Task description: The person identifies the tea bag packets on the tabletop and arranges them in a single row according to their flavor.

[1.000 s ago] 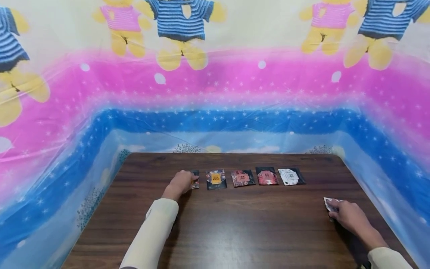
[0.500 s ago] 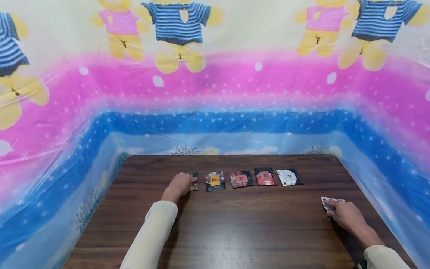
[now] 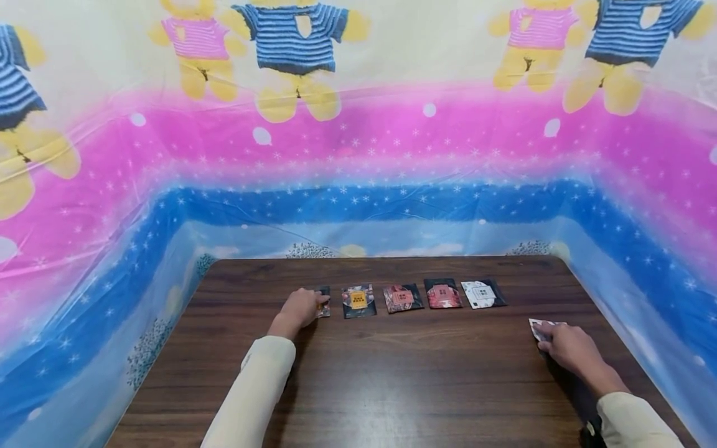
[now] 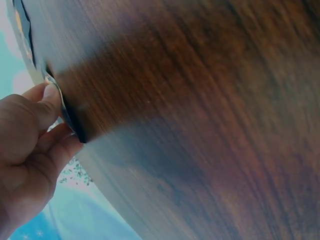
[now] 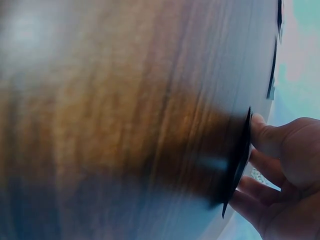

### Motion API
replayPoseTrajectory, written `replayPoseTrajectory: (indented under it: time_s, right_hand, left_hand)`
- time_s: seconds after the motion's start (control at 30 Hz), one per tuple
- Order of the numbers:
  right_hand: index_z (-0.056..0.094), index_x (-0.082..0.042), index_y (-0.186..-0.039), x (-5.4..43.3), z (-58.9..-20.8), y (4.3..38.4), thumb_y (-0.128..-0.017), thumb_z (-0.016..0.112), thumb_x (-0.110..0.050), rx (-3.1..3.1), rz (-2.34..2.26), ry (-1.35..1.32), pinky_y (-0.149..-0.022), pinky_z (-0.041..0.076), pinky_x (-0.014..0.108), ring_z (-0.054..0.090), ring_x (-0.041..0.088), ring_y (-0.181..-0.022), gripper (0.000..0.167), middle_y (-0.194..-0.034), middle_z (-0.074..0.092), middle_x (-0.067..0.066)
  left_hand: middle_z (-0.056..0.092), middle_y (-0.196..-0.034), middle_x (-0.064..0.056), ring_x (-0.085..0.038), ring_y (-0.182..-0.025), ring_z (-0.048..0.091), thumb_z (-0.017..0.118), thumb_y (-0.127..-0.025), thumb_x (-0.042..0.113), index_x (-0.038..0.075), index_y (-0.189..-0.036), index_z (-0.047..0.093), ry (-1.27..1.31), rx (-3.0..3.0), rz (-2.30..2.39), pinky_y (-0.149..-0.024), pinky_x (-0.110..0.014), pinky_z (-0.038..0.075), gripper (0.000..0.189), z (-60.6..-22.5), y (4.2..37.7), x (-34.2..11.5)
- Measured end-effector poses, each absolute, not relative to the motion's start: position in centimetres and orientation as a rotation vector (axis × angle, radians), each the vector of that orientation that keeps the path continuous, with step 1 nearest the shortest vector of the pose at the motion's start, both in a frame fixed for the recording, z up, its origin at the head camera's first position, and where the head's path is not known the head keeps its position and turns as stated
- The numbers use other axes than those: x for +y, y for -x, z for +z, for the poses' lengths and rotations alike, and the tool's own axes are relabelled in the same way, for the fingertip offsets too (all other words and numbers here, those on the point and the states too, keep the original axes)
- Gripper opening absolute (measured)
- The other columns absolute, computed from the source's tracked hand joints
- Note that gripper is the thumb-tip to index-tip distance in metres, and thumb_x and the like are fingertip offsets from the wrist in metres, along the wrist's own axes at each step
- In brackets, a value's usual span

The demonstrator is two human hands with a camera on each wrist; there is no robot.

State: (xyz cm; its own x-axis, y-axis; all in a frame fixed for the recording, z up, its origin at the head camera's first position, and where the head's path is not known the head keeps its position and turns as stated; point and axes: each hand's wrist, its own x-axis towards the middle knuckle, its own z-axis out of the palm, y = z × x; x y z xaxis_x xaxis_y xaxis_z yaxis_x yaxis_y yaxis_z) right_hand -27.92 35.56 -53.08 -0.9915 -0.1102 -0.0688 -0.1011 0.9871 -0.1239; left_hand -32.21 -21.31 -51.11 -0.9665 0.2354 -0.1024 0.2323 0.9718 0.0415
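At the left end of a row on the wooden table point(image 3: 392, 373), my left hand point(image 3: 299, 308) holds a small flat sachet point(image 3: 325, 291) by its edges, with most of it covered by the hand. The left wrist view shows the thumb and fingers on this sachet point(image 4: 73, 121), which lies at the tabletop. My right hand point(image 3: 577, 353) grips a white-and-dark sachet point(image 3: 536, 328) at the right side of the table. In the right wrist view, that sachet point(image 5: 241, 159) is edge-on between thumb and fingers, close over the wood.
Between the hands lie a yellow-labelled sachet point(image 3: 358, 300), two red-labelled sachets, one patterned point(image 3: 403, 298) and one darker point(image 3: 443, 294), and a white-and-black sachet point(image 3: 483, 294). A printed cloth point(image 3: 358, 205) hangs behind and along both sides of the table.
My right hand has shifted slightly left and farther from me with its sachet. The left hand stays at its sachet, and the row has not visibly changed.
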Motion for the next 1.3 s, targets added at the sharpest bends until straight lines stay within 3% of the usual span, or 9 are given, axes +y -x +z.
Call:
replayPoseTrajectory:
  time_s: [0.43, 0.73, 1.3]
  right_hand:
    - [0.062, -0.004, -0.139, 34.9, -53.1, 29.5, -0.094, 0.072, -0.019, 3.062, -0.18, 0.186, -0.086, 0.053, 0.062, 0.062, 0.055, -0.11, 0.048, -0.13, 0.058, 0.039]
    - [0.059, -0.004, -0.142, 34.3, -53.1, 30.9, -0.095, 0.071, -0.018, 3.045, -0.219, 0.145, -0.094, 0.05, 0.066, 0.057, 0.057, -0.117, 0.051, -0.135, 0.055, 0.039]
    - [0.054, -0.004, -0.146, 33.9, -52.9, 34.5, -0.099, 0.065, -0.019, 3.014, -0.245, 0.145, -0.099, 0.047, 0.067, 0.051, 0.06, -0.123, 0.05, -0.142, 0.049, 0.039]
  left_hand:
    - [0.06, -0.146, -0.012, -0.037, -0.128, 0.061, 0.065, -0.099, 0.012, 0.022, -0.144, 0.061, -0.325, 3.003, 0.061, -0.105, -0.049, 0.053, 0.046, -51.1, 32.2, -21.5]
    - [0.06, -0.146, -0.012, -0.038, -0.126, 0.062, 0.063, -0.1, 0.012, 0.023, -0.145, 0.06, -0.335, 2.994, 0.072, -0.099, -0.047, 0.056, 0.046, -51.2, 32.1, -21.6]
    - [0.062, -0.145, -0.011, -0.039, -0.124, 0.063, 0.064, -0.1, 0.012, 0.023, -0.143, 0.062, -0.315, 3.021, 0.075, -0.101, -0.049, 0.055, 0.045, -50.8, 31.6, -21.3]
